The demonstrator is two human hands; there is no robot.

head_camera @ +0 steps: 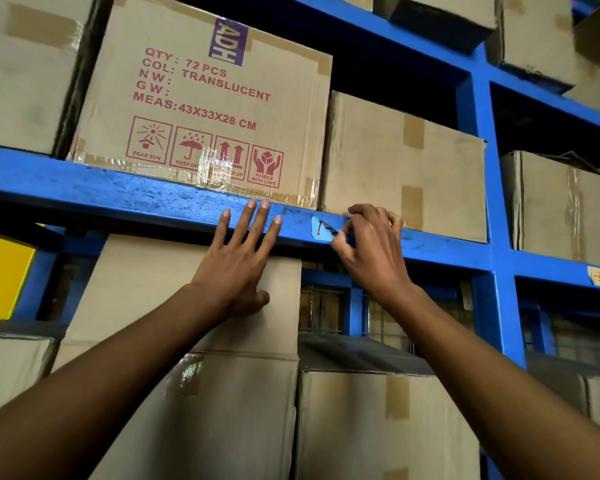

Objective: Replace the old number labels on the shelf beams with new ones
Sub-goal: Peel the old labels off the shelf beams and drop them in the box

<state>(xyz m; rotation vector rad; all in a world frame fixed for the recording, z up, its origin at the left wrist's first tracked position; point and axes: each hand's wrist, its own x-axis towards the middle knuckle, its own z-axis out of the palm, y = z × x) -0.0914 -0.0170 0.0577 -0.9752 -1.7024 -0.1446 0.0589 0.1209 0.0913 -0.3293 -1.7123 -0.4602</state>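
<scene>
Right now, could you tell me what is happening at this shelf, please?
A person is working on a number label stuck to the blue shelf beam. The right hand pinches the label's right edge, while the left hand rests flat, fingers spread, against the beam and the cardboard box below it. Another label sits on the beam further right, untouched.

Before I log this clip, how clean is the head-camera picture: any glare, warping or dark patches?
Head view: wide-angle warp bends the blue beam and tilts the printed box; glare on its tape washes out the symbols; gaps above the boxes go nearly black; the right hand covers part of the blue label, so its number is incomplete; the left hand is sharp.
</scene>
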